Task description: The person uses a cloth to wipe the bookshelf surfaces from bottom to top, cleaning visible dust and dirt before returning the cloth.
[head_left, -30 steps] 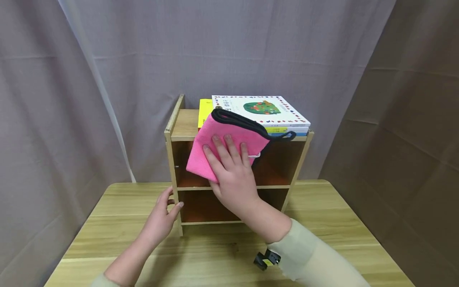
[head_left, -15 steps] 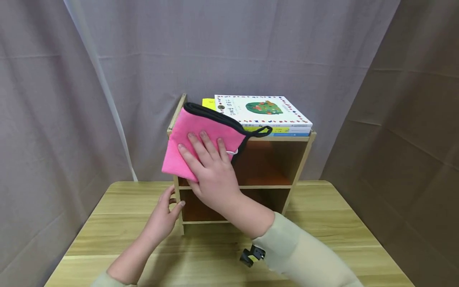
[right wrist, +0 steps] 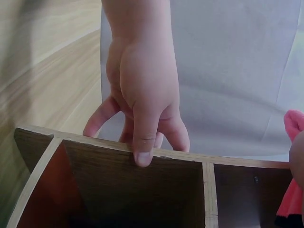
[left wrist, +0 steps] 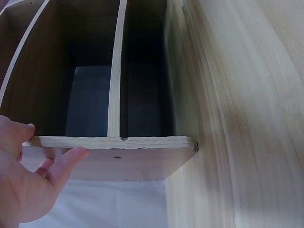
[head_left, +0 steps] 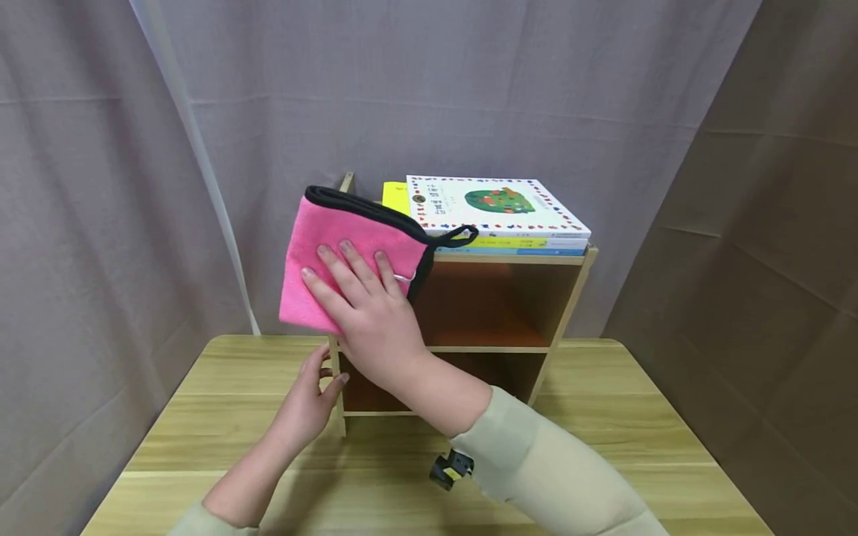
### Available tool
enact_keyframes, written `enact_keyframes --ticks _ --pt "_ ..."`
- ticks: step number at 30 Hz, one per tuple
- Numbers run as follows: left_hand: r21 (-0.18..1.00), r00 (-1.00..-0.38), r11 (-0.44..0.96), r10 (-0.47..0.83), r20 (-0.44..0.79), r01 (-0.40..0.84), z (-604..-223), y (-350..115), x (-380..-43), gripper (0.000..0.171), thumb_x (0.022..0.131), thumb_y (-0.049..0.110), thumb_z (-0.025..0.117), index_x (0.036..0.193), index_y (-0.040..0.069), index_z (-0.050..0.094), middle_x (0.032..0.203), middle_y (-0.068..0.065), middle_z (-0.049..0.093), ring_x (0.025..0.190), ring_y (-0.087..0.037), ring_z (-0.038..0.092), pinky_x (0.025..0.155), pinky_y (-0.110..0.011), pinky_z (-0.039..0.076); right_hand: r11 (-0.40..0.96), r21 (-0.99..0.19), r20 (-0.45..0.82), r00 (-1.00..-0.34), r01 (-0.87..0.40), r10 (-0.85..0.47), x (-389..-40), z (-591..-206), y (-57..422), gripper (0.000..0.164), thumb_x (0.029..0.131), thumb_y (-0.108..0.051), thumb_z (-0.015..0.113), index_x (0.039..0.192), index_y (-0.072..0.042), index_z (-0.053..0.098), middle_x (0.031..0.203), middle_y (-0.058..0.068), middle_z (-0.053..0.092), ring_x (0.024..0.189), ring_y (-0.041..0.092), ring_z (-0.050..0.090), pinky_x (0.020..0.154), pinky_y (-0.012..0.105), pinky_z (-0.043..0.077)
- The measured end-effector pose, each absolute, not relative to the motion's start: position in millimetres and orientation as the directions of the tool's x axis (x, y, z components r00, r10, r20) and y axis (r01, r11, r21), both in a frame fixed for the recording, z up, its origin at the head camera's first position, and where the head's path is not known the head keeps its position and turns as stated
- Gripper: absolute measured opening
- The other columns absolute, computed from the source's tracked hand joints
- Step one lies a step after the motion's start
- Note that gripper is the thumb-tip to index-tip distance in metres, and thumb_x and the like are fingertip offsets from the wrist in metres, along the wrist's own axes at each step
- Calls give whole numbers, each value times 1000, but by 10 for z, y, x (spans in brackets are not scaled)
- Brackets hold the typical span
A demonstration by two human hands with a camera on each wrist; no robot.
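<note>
A small wooden shelf unit (head_left: pixel 496 349) stands on the table. My left hand (head_left: pixel 302 409) grips its left side panel, with the thumb on one face and fingers on the other; the left wrist view shows this hand (left wrist: pixel 28 180) at the panel's front edge (left wrist: pixel 114 142). Folded pink cloth (head_left: pixel 315 231) with black edging and a hanging loop is in my right hand (head_left: pixel 378 320). Its fingers spread over the front of the cloth, and the thumb goes behind, hidden. Cloth and hand cover the unit's upper left corner. At the right wrist view's edge, pink cloth (right wrist: pixel 294 124) shows.
Several picture books (head_left: pixel 503 205) lie stacked on top of the unit, white cover uppermost, with a yellow book (head_left: pixel 396 196) sticking out at the left. Grey curtains (head_left: pixel 456 89) hang behind and at the sides. The wooden tabletop (head_left: pixel 617 439) extends around the unit.
My right hand has moved left with the cloth, from the front middle of the unit to its upper left corner. The left hand has stayed on the side panel.
</note>
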State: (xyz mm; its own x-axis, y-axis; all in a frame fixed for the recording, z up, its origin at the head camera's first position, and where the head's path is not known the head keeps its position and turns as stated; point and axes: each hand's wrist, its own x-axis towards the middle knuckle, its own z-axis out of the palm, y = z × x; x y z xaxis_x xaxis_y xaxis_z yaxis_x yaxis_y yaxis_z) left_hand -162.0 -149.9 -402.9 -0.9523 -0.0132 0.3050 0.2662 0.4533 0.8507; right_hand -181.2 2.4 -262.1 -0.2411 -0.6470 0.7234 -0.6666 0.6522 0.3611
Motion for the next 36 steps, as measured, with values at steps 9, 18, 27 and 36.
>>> enact_keyframes --ticks 9,18,27,36 --pt "856 -960 459 -16 279 240 -4047 -1498 -1629 56 101 12 59 150 14 33 147 -17 36 122 -38 51 98 -52 47 663 420 708 -234 -620 -667 -1836 -2691 41 57 93 -28 68 147 -22 50 157 3 36 149 26 21 121 50 8" --pt "862 -969 461 -19 247 210 -4037 -1500 -1622 55 102 15 57 150 14 31 150 -18 32 125 -40 48 99 -54 46 601 458 649 -215 -656 -730 -1880 -2872 84 61 89 -27 73 146 -23 52 157 1 37 149 25 19 121 50 8" --pt "861 -967 454 0 256 229 -4054 -1517 -1612 56 102 14 56 150 22 30 146 -17 35 124 -42 47 92 -49 52 521 452 616 -169 -724 -769 -1948 -3037 170 54 89 -23 74 140 -25 59 154 0 42 149 26 21 121 52 8" --pt "832 -954 487 9 300 266 -4067 -1538 -1625 51 100 11 57 147 17 37 139 -16 41 124 -35 48 101 -54 44 429 434 630 -73 -792 -773 -1998 -3218 255 44 86 -14 75 128 -23 68 142 2 53 145 28 30 115 61 21"
